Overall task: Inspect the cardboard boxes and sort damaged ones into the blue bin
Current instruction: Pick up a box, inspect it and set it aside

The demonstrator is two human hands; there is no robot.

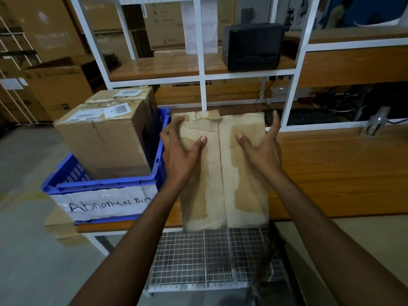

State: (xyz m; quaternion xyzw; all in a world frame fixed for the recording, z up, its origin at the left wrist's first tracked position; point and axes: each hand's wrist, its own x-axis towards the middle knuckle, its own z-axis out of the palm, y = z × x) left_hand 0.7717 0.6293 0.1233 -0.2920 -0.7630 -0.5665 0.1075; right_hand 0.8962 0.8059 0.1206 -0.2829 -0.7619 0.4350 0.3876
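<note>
Cardboard box (212, 184), rectangular, skin peeled in patches, seam taped, clasped at both edges by left hand (180, 151) and right hand (261, 151), near ribbed blue bin (106, 184).

White metal shelving frame (199, 62), wooden workbench (342, 173) — black printer (251, 46) on its shelf, grey floor (26, 250), wire-mesh rack (198, 257) below.
</note>
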